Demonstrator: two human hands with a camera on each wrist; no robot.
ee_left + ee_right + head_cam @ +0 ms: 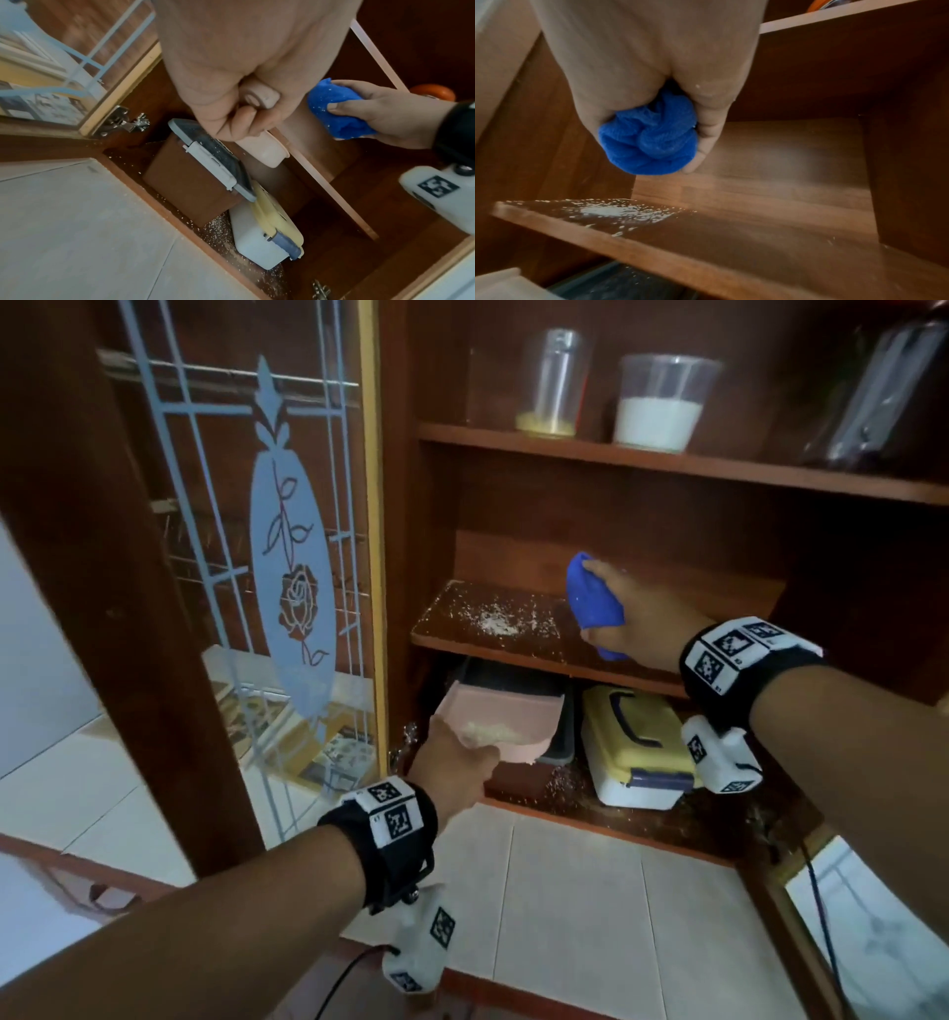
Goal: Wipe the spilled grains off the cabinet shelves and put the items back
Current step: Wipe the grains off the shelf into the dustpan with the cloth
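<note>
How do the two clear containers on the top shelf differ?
The left container is tall and narrow with a thin yellowish layer at the bottom. The right container is wider and squatter, about half full of something white. Both are see-through and stand upright on the top shelf.

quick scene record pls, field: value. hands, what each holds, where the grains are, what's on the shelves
left hand: grips the handle of a pink dustpan, held below the middle shelf's front edge
dustpan contents: small heap of grains
right hand: holds a bunched blue cloth over the middle shelf
spilled grains: pile and scatter on left part of middle shelf; more on the bottom shelf
top shelf: two clear containers
bottom shelf: yellow-lidded box, dark-lidded container
</note>
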